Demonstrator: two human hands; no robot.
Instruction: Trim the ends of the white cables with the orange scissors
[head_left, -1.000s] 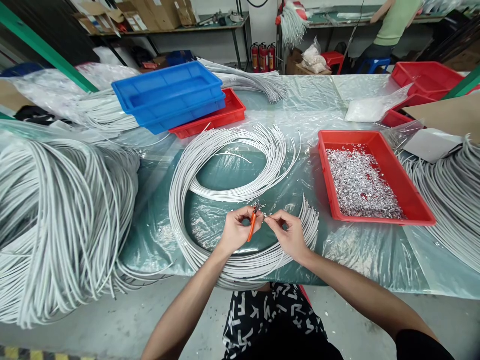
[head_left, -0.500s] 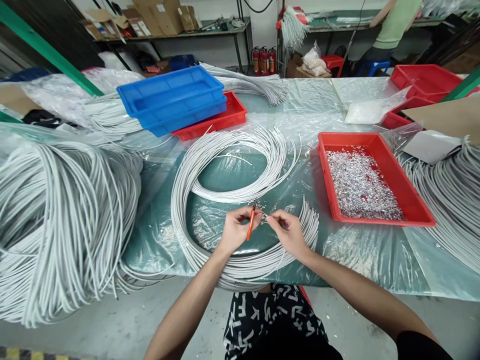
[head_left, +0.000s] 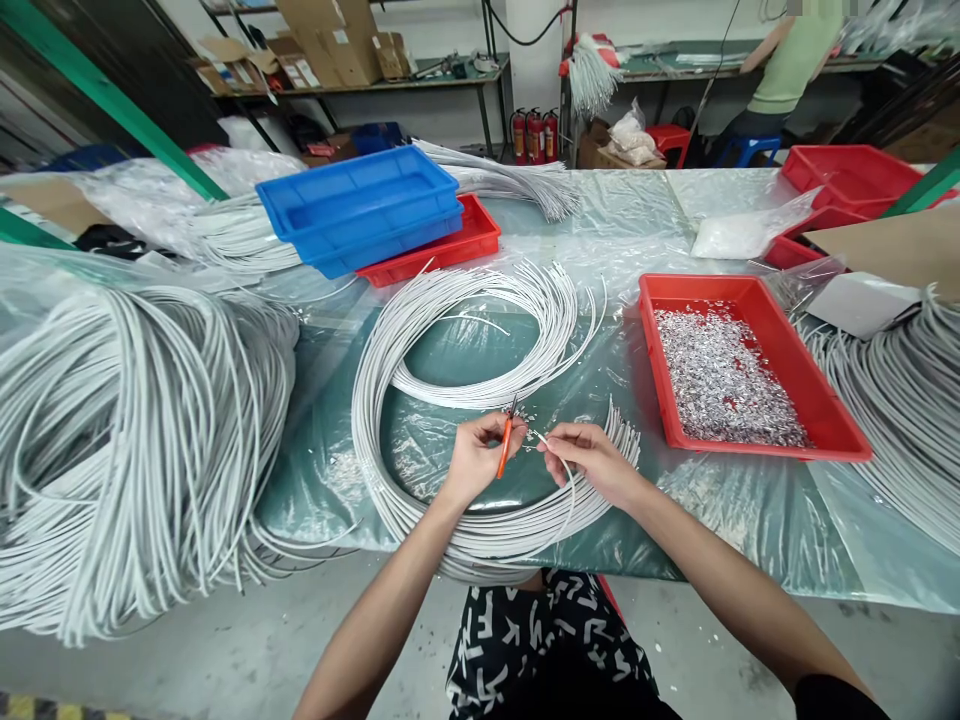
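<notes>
My left hand is closed round an orange-handled tool, its dark tip pointing up and away from me. To its right, my right hand pinches one white cable close to its end, which points toward the tool. A gap separates the two hands. Beneath them lies a coil of white cables, with its cut ends just right of my right hand. A second loop of cables overlaps the coil farther back. Tiny scraps lie near the tool tip.
A red tray of small shiny pieces is at right. Blue trays rest on a red tray at the back. Large cable bundles fill the left; more lie far right. A person is in the background.
My right hand has shifted slightly right, and the cable it holds now shows as a curve below its fingers. My left hand keeps the tool. The whole view has shifted a little.
</notes>
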